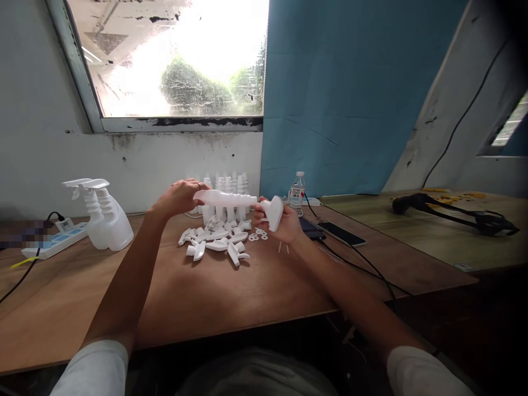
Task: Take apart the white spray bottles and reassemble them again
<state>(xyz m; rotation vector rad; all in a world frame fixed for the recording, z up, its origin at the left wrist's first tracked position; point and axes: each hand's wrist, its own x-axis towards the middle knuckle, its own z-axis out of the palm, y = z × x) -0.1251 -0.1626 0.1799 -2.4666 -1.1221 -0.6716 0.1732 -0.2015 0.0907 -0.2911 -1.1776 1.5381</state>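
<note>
My left hand (pixel 184 196) is closed around the base of a white plastic bottle (pixel 226 198), held sideways above the table with its ribbed neck to the right. A white trigger spray head (pixel 273 213) is in my right hand (pixel 286 224), close to the bottle's mouth; whether the two touch I cannot tell. Below them lies a pile of loose white spray heads (pixel 218 242). Several small white rings (pixel 258 235) lie beside the pile. Behind my hands stand several upright white bottles (pixel 235 184), partly hidden.
Two spray bottles with heads fitted (pixel 108 214) stand at the left near a power strip (pixel 58 242). A water bottle (pixel 297 193), a phone (pixel 341 233) and black cables are at the right. Thin white tubes (pixel 283 247) lie near my right wrist. A black strap-like device (pixel 454 214) rests farther right.
</note>
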